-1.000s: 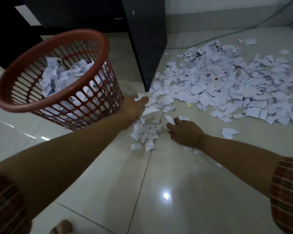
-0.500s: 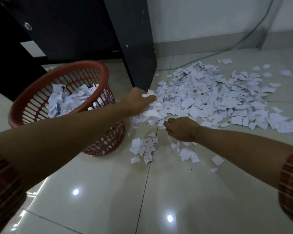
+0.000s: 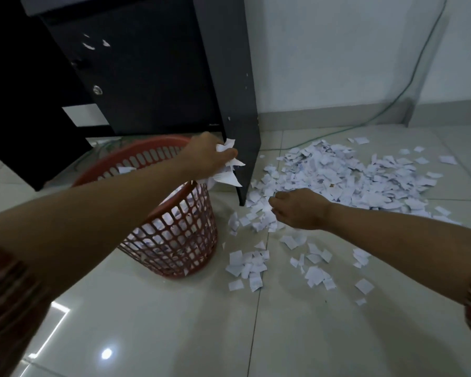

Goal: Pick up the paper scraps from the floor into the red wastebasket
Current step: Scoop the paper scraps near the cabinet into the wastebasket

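Note:
The red mesh wastebasket (image 3: 174,240) stands on the floor at centre left, partly filled with white scraps. My left hand (image 3: 207,159) is raised above its right rim, shut on a bunch of paper scraps (image 3: 229,170) that stick out past the fingers. My right hand (image 3: 299,208) lies low on the floor at the near edge of the big heap of paper scraps (image 3: 351,175), fingers curled over scraps; whether it grips any is hidden. Smaller clusters of loose scraps (image 3: 245,265) lie in front of the basket.
A black desk panel (image 3: 242,104) comes down to the floor between basket and heap. A dark cabinet (image 3: 133,77) stands behind the basket. A green cable (image 3: 408,85) runs along the white wall. The floor is glossy pale tile (image 3: 174,336).
My left hand has lifted from the floor with a bunch of scraps and moved up over the basket's rim. My right hand has slid forward into the heap's edge. The view tilted upward.

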